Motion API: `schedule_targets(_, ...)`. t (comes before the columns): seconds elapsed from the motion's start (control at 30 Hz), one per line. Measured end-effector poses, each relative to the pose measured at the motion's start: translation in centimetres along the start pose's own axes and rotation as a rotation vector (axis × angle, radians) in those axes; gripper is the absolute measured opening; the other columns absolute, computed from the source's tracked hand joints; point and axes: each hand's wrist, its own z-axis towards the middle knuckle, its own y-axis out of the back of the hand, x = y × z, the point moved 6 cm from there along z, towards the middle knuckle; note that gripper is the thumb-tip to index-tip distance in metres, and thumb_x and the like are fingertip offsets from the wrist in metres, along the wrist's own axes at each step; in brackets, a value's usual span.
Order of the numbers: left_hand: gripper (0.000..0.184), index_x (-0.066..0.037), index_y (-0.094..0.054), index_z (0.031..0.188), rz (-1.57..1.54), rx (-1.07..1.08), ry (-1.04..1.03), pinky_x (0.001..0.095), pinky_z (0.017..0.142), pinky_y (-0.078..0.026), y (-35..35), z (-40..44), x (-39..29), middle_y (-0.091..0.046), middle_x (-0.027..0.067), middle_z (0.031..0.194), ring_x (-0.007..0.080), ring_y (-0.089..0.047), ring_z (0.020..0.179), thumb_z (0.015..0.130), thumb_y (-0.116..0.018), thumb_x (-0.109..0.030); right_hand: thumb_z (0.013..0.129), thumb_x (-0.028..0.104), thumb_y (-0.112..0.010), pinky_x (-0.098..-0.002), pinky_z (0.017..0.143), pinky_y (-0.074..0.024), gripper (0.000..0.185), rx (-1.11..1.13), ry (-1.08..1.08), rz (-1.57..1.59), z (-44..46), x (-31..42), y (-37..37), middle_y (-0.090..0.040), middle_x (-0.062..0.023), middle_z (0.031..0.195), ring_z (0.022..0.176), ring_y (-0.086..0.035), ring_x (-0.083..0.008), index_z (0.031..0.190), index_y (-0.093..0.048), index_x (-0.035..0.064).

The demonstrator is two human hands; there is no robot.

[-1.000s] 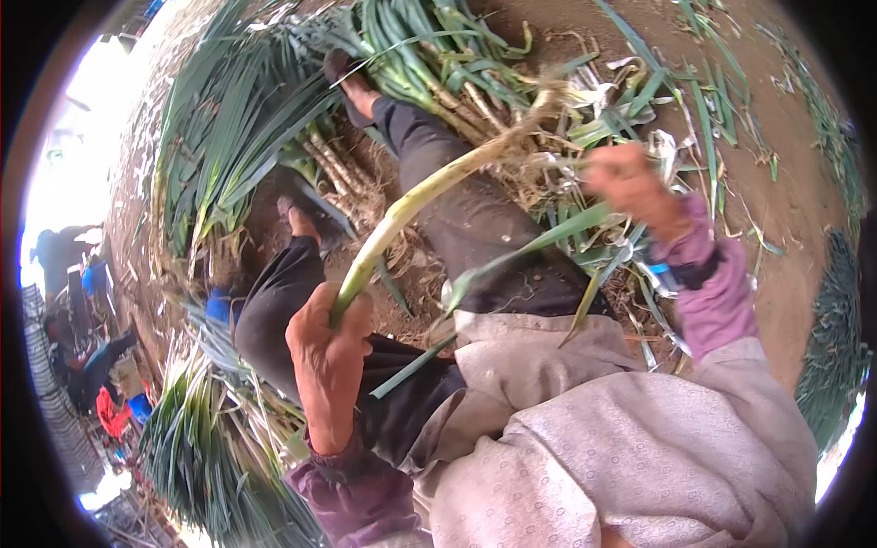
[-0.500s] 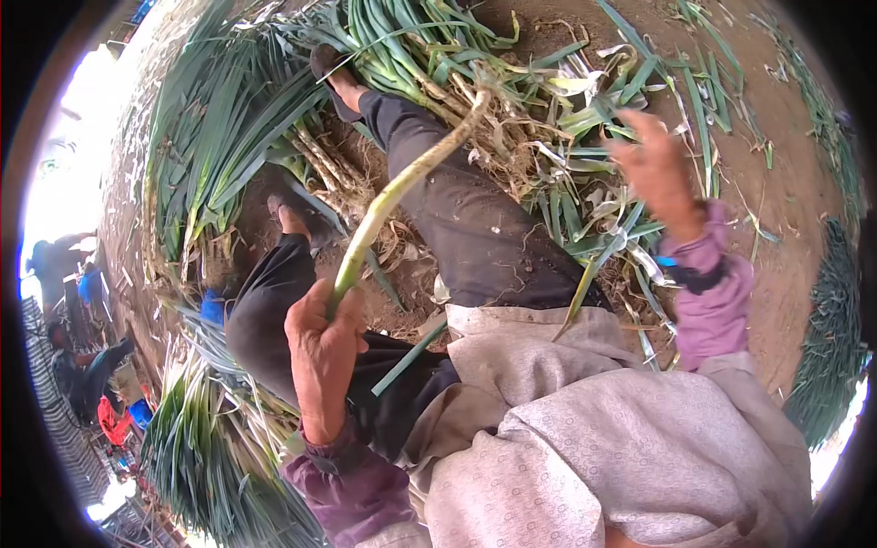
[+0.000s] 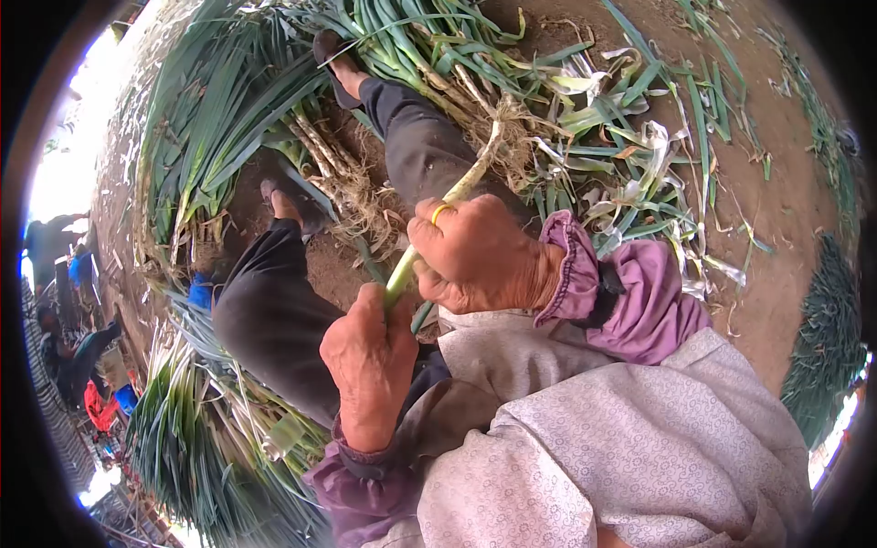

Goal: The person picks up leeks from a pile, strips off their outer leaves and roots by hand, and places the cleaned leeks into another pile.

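A single long green onion (image 3: pixel 475 173) runs diagonally up from my hands, its pale stalk ending in roots at the upper right. My left hand (image 3: pixel 370 352) is closed around the lower green part. Just above it, my right hand (image 3: pixel 480 251), with a yellow ring on one finger, is also closed on the stalk. Both hands are over my lap, in front of the patterned grey apron (image 3: pixel 566 457). The onion's lower end is hidden by my left hand.
Bunches of green onions lie on the soil at the upper left (image 3: pixel 219 119), top (image 3: pixel 402 46) and lower left (image 3: pixel 201 447). Stripped leaves (image 3: pixel 630 192) litter the ground on the right. Another green pile (image 3: pixel 827 338) is at the far right edge. My legs are spread between the bunches.
My right hand has come in from the right and closed on the stalk. My left hand has shifted right and slightly down, and the onion's root end has moved slightly right and down.
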Motion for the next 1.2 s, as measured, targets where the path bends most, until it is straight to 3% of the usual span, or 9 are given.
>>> schedule_targets(0.27, 0.017, -0.007, -0.053, 0.083, 0.011, 0.027, -0.026, 0.0451, 0.053, -0.042, -1.3, -0.2, -0.2, -0.056, 0.0170, 0.062, 0.0390, -0.057, 0.060, 0.081, -0.068, -0.016, 0.072, 0.006, -0.059, -0.0387, 0.057, -0.0526, 0.013, -0.006, 0.025, 0.048, -1.2, -3.2, -1.5, -0.058, -0.0116, 0.079, 0.063, -0.062, -0.0301, 0.083, -0.057, -0.0013)
schedule_targets(0.37, 0.017, -0.007, -0.054, 0.083, 0.017, 0.056, -0.002, 0.0455, 0.053, -0.042, -1.2, 0.0, 0.1, -0.056, 0.0173, 0.062, 0.0394, -0.057, 0.061, 0.081, -0.067, -0.016, 0.074, 0.005, -0.063, -0.0370, 0.062, -0.0541, 0.017, -0.213, -0.211, 0.379, -1.8, -5.2, 0.0, -0.061, -0.0129, 0.089, 0.069, -0.064, -0.0302, 0.090, -0.060, -0.0021)
schedule_targets(0.47, 0.016, -0.007, -0.054, 0.084, 0.027, 0.093, 0.036, 0.0456, 0.054, -0.042, -1.4, 0.1, 0.3, -0.056, 0.0175, 0.062, 0.0396, -0.057, 0.061, 0.081, -0.067, -0.016, 0.076, 0.004, -0.064, -0.0362, 0.065, -0.0548, 0.021, -0.150, -0.204, 0.261, -1.8, -4.7, 1.1, -0.062, -0.0151, 0.096, 0.076, -0.066, -0.0300, 0.096, -0.062, -0.0027)
schedule_targets(0.73, 0.018, -0.006, -0.051, 0.081, 0.064, 0.109, 0.034, 0.0452, 0.054, -0.042, -1.4, 0.0, 0.3, -0.055, 0.0171, 0.061, 0.0395, -0.057, 0.062, 0.080, -0.067, -0.016, 0.078, 0.011, -0.060, -0.0358, 0.055, -0.0525, 0.018, -0.032, 0.257, -0.108, -2.4, -3.2, -0.9, -0.058, -0.0148, 0.084, 0.068, -0.062, -0.0289, 0.089, -0.059, -0.0028)
schedule_targets(0.93, 0.019, -0.007, -0.050, 0.081, 0.110, 0.039, -0.059, 0.0443, 0.052, -0.043, -1.9, -0.7, -0.4, -0.057, 0.0159, 0.065, 0.0380, -0.058, 0.060, 0.080, -0.067, -0.016, 0.077, 0.013, -0.058, -0.0348, 0.047, -0.0472, 0.015, 0.031, 0.287, -0.202, -1.7, -3.5, -0.7, -0.049, -0.0119, 0.073, 0.059, -0.058, -0.0267, 0.074, -0.050, 0.0010)
schedule_targets(1.03, 0.017, -0.007, -0.052, 0.084, 0.150, 0.027, -0.091, 0.0437, 0.052, -0.043, -1.4, -1.0, -0.8, -0.059, 0.0150, 0.070, 0.0368, -0.058, 0.060, 0.080, -0.067, -0.014, 0.082, 0.011, -0.056, -0.0335, 0.047, -0.0458, 0.014, 0.039, 0.149, -0.290, -1.9, -5.8, -1.5, -0.049, -0.0104, 0.070, 0.058, -0.056, -0.0229, 0.074, -0.051, 0.0013)
schedule_targets(1.1, 0.017, -0.007, -0.054, 0.087, 0.118, -0.004, -0.104, 0.0431, 0.052, -0.043, -0.9, -1.4, -0.8, -0.059, 0.0147, 0.070, 0.0363, -0.059, 0.060, 0.079, -0.067, -0.011, 0.089, 0.011, -0.051, -0.0316, 0.046, -0.0440, 0.017, -0.252, 0.005, 0.191, -1.7, -9.6, 1.2, -0.050, -0.0091, 0.067, 0.058, -0.055, -0.0183, 0.074, -0.051, 0.0018)
schedule_targets(1.13, 0.017, -0.007, -0.054, 0.089, 0.103, -0.020, -0.108, 0.0429, 0.052, -0.043, -0.6, -1.6, -0.6, -0.059, 0.0146, 0.071, 0.0360, -0.059, 0.060, 0.079, -0.068, -0.010, 0.094, 0.015, -0.048, -0.0283, 0.042, -0.0423, 0.023, -0.258, -0.240, 0.300, -2.5, -13.2, 1.8, -0.054, -0.0064, 0.067, 0.055, -0.052, -0.0139, 0.075, -0.052, 0.0035)
schedule_targets(1.2, 0.019, -0.006, -0.056, 0.092, 0.068, -0.015, -0.098, 0.0417, 0.052, -0.044, 0.3, -2.0, -0.5, -0.059, 0.0149, 0.070, 0.0357, -0.060, 0.061, 0.078, -0.068, -0.008, 0.092, 0.018, -0.058, -0.0262, 0.043, -0.0521, 0.021, -0.362, -0.692, 0.856, -5.3, -18.1, 5.2, -0.061, -0.0095, 0.073, 0.052, -0.059, -0.0140, 0.078, -0.061, 0.0027)
